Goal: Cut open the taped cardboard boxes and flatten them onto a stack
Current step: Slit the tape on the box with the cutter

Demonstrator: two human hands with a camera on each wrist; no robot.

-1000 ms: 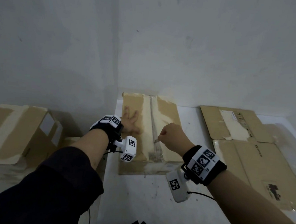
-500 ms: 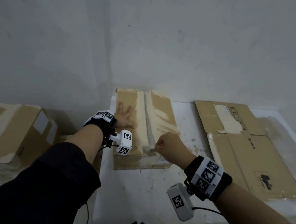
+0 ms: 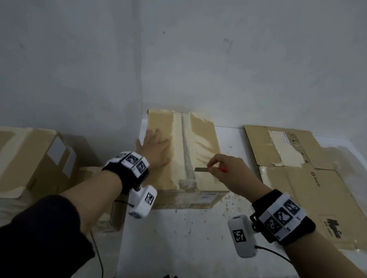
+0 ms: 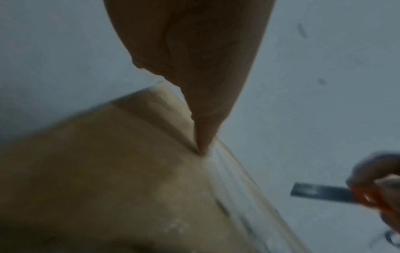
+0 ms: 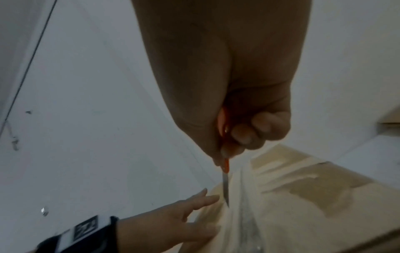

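Observation:
A taped cardboard box (image 3: 201, 144) stands on the white table (image 3: 183, 235) against the wall, a tape seam running down its top. My left hand (image 3: 154, 145) lies flat with straight fingers on the box's left half, also visible in the right wrist view as a left hand (image 5: 186, 220). My right hand (image 3: 223, 169) grips an orange-handled utility knife (image 3: 206, 170); its blade points left, lifted just above the box top to the right of the seam. The knife blade (image 4: 320, 193) shows in the left wrist view, and the knife (image 5: 226, 179) in the right wrist view.
Flattened cardboard (image 3: 317, 179) lies stacked on the table's right side. Another taped box (image 3: 28, 161) sits lower at the left, beyond the table's left edge. The grey wall rises directly behind the box.
My right hand drew the knife toward me along the seam to the box's near edge, then lifted it off with the blade now pointing left. The left hand stayed flat on the box.

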